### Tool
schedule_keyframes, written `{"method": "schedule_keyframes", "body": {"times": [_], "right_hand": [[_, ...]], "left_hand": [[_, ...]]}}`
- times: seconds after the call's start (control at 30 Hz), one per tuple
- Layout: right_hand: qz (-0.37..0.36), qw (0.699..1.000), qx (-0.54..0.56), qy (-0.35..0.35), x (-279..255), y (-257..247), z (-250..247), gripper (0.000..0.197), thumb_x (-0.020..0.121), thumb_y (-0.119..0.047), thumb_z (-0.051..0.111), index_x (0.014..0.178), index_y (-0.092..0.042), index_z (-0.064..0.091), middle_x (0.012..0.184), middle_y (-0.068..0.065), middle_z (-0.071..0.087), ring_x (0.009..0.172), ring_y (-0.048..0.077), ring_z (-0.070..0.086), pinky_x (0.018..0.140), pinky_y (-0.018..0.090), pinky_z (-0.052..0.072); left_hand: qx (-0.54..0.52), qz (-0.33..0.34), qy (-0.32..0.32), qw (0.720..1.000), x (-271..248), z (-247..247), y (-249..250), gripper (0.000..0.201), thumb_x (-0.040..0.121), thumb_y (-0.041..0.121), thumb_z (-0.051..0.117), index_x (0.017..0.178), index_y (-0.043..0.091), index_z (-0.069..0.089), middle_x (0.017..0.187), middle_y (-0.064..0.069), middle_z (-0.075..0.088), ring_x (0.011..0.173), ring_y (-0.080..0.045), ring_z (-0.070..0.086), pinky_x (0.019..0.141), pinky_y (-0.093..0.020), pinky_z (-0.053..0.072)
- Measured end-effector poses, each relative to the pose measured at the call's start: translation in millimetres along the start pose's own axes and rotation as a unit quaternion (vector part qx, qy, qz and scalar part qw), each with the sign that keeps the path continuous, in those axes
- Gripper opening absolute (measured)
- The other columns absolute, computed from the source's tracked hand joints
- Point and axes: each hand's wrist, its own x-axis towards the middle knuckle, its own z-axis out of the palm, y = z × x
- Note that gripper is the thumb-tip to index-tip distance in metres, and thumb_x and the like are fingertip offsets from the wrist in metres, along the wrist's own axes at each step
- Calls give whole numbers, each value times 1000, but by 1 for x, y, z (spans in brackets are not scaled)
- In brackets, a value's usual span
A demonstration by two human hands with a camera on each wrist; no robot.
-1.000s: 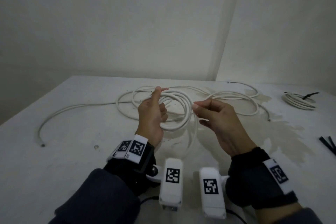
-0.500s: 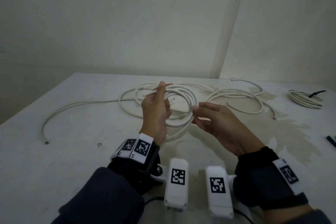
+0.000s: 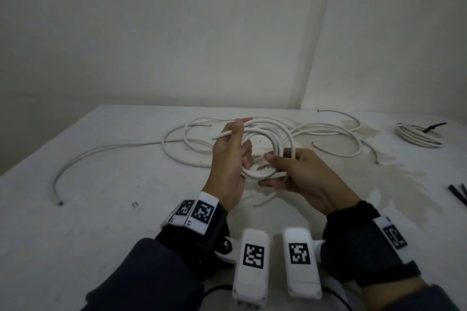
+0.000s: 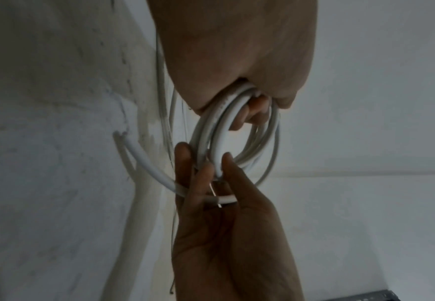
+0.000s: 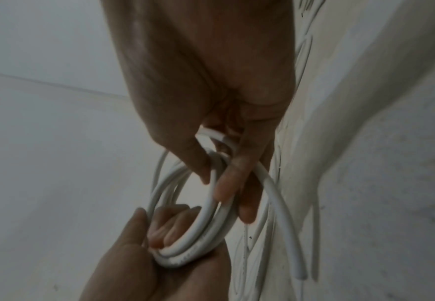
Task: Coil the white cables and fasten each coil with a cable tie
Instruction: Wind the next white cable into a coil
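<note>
Both grips clasp the cable coil (image 3: 267,149), left hand (image 3: 228,159) and right hand (image 3: 298,177) on opposite sides; it looks light and springy, best pinched where loops bunch.

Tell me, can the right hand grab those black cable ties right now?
Probably not yet. The right hand grips the white coil, and the black cable ties lie apart at the table's right edge; nothing blocks the way.

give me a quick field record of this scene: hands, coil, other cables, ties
left hand: grips the coil's left side
right hand: pinches the coil's right side
coil: white cable, several loops, held above the table, untied
loose cables: lying on the table behind
finished coil: far right, black tie on it
spare ties: black, right edge
</note>
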Motion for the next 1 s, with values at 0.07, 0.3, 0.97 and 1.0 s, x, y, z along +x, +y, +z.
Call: {"method": "schedule_keyframes", "body": {"times": [0.07,0.3,0.97,1.0], "right_hand": [[-2,1000,7,18,-1,-1,0,20,93,-9,60,103,8,65,87,22,72,63,28,71,53,21,55],[-2,998,49,-25,-7,-6,8,22,95,-22,57,104,-3,65,89,18,66,72,31,71,56,25,57],[-39,999,27,14,-6,-4,7,10,83,5,67,86,-2,60,69,16,67,58,20,69,57,20,56],[-40,998,47,16,-6,-4,7,17,82,7,67,92,-2,58,72,18,66,61,23,69,58,22,57]], "left_hand": [[7,-3,-18,1000,-1,2,-1,23,100,30,42,98,19,62,49,9,35,44,-3,30,40,-16,28],[-51,-26,89,994,6,-5,2,22,99,28,48,89,16,63,49,6,29,37,-4,25,33,-15,23],[-99,-14,171,980,11,-13,7,29,98,26,50,71,18,58,45,6,26,34,-5,21,32,-15,19],[-96,-11,166,981,10,-12,6,29,98,27,50,73,18,59,45,7,26,34,-5,21,32,-15,19]]}}
